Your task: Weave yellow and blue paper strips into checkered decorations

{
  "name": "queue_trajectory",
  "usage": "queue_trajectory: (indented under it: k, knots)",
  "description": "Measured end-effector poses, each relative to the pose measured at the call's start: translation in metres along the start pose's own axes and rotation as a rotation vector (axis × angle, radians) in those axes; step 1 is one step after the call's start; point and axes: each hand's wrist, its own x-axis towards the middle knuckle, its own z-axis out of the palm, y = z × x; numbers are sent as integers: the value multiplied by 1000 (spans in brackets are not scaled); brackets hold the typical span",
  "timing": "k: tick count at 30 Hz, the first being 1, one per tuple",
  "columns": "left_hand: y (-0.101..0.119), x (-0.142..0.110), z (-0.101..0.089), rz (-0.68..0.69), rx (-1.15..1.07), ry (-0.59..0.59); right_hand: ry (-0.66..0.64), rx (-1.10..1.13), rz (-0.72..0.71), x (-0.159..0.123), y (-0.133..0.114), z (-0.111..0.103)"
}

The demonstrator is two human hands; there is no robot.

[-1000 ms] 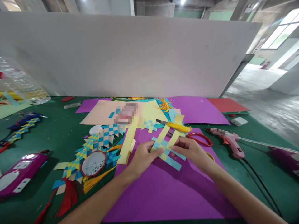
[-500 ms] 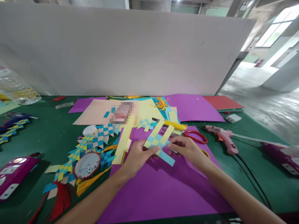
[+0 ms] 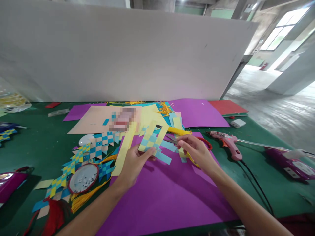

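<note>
My left hand (image 3: 137, 159) pinches a small woven paper piece (image 3: 150, 140) between thumb and fingers. Its pale yellow and light blue strips cross in a check, with two yellow ends pointing up and blue ends to the right. Just right of it, my right hand (image 3: 194, 150) hovers with curled fingertips close together; whether anything is between them is hidden. Beneath those fingers lie scissors with a red handle (image 3: 208, 143), loose pale strips (image 3: 182, 152) and a yellow loop (image 3: 193, 160). A yellow cutter (image 3: 179, 131) rests behind the woven piece.
Purple paper (image 3: 157, 203) covers the table before me. Left are checked woven paper shapes (image 3: 85, 149), a dish of small black-and-white bits (image 3: 83, 178) and tassels (image 3: 56, 213). A pink glue gun (image 3: 228, 143) with its cord lies right. A white board (image 3: 123, 55) stands behind.
My right hand has let go of the woven piece's right edge and sits apart from it, over the scissors and strips. The view has turned slightly right.
</note>
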Motion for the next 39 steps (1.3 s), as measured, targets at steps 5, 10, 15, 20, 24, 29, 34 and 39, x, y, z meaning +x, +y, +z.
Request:
queue_trajectory:
  k: [5, 10, 15, 20, 24, 29, 34, 39]
  knots:
    - [3, 0, 4, -27, 37, -108, -155, -97, -154, -6, -4, 7]
    - [-1, -2, 8, -108, -139, -200, 27, -280, -512, -9, -6, 8]
    - [8, -5, 7, -454, -512, -402, 144, -610, -913, -10, -3, 1]
    - [13, -5, 5, -472, -539, -448, 139, -758, -1008, -9, 4, -2]
    - [9, -4, 6, -386, -425, -360, 82, -806, -968, -7, 6, -4]
    - [9, -6, 9, -308, -333, -248, 170, -629, -794, -2, 8, -9]
    - [11, -5, 10, -241, -254, -215, 225, -293, -320, 1, 5, -14]
    - [5, -6, 9, -150, -26, -264, -261, -25, -28, -2, 3, -6]
